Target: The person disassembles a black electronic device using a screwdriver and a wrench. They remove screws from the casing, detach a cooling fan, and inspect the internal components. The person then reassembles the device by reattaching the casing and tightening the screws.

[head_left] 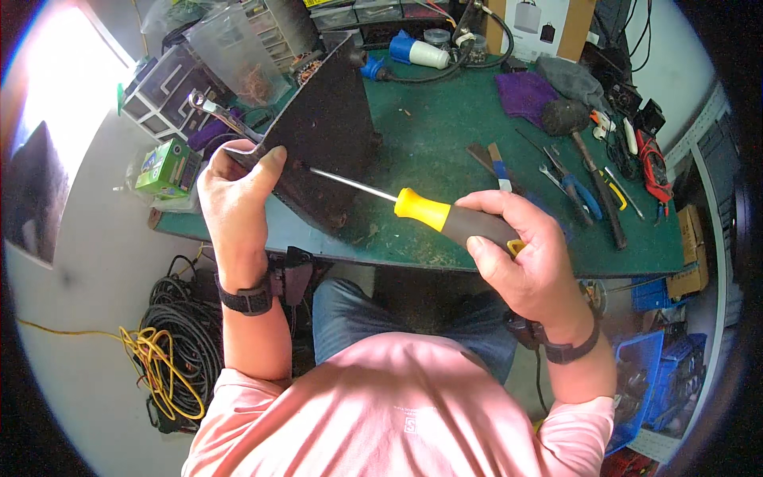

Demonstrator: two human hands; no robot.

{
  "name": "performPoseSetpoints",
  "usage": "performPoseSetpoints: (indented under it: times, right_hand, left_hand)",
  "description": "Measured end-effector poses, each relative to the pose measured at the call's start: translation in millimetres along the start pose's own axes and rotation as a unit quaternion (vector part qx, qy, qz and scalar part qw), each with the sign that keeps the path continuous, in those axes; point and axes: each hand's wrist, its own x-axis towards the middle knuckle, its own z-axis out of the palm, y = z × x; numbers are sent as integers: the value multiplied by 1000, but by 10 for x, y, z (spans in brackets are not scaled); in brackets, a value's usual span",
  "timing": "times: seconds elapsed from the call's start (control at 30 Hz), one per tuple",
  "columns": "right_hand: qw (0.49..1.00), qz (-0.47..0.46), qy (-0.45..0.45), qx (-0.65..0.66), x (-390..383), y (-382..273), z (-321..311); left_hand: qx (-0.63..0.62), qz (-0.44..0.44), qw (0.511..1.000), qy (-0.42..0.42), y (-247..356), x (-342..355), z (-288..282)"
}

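Note:
My right hand (517, 246) is wrapped round the yellow-and-black handle of a screwdriver (425, 210). Its long metal shaft points left, and its tip meets the face of a dark, flat-sided metal case (326, 119) that stands tilted at the bench's front left. My left hand (242, 179) grips the near left edge of this case, thumb on the face and fingers folded behind it. Just beyond those fingers, a shiny wrench (222, 115) slants up and to the left behind the case. Whether the left fingers also touch the wrench is hidden.
Pliers (584, 199), a rubber mallet (584, 139) and other hand tools lie on the right of the green bench (429, 119). A green box (168, 168) and drawer units (163, 95) stand left. Coiled cables (179, 342) lie on the floor at left.

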Motion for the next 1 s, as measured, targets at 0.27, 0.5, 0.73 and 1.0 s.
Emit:
performPoseSetpoints:
  times: [0.27,0.5,0.73,1.0]
  right_hand:
    - [988,-130,21,-76,24,-23,16]
    - [974,105,23,201,-38,-3,13]
    - [919,242,-6,312,-59,40,-9]
    - [995,-12,70,73,-78,-1,73]
  left_hand:
    - [21,1,1000,7,20,-17,8]
    - [27,-3,1000,6,56,-58,53]
    - [35,-1,999,10,119,-82,81]
    - [12,9,1000,-9,116,-79,93]
